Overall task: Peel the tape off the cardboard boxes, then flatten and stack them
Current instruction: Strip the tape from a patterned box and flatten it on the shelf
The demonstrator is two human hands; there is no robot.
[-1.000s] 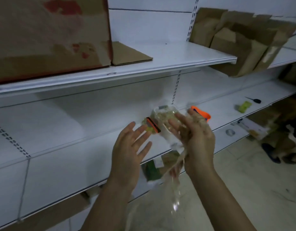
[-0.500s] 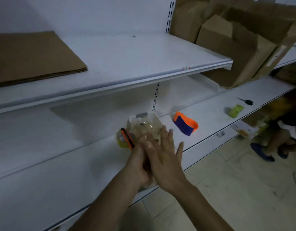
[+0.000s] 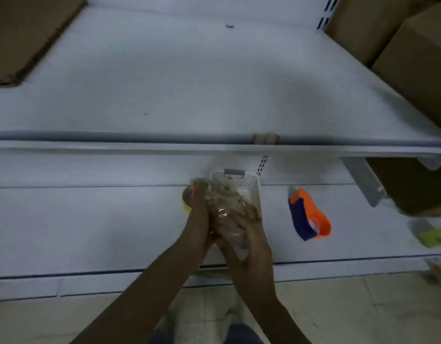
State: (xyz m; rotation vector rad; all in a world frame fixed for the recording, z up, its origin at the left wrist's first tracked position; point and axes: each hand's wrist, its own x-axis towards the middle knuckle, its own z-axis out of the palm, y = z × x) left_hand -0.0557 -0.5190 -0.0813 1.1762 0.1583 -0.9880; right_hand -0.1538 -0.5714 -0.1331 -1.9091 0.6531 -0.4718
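Observation:
My left hand [image 3: 198, 219] and my right hand [image 3: 249, 247] press together around a crumpled wad of clear peeled tape [image 3: 226, 219], right over a small white perforated basket [image 3: 241, 182] on the lower shelf. The basket holds more crumpled tape. A flattened cardboard sheet [image 3: 23, 33] lies on the upper shelf at far left. Unflattened cardboard boxes [image 3: 398, 38] stand on the upper shelf at far right, and another box [image 3: 413, 187] sits below them.
An orange and blue tape dispenser [image 3: 310, 217] lies on the white lower shelf [image 3: 90, 232] to the right of the basket. A yellow-green tape roll [image 3: 187, 197] sits behind my left hand. A green object [image 3: 435, 235] is at the far right. The upper shelf edge [image 3: 140, 142] juts out above.
My hands went from apart, with a tape strip hanging from the right one, to pressed together over the basket. The view tilted down and closer to the shelves.

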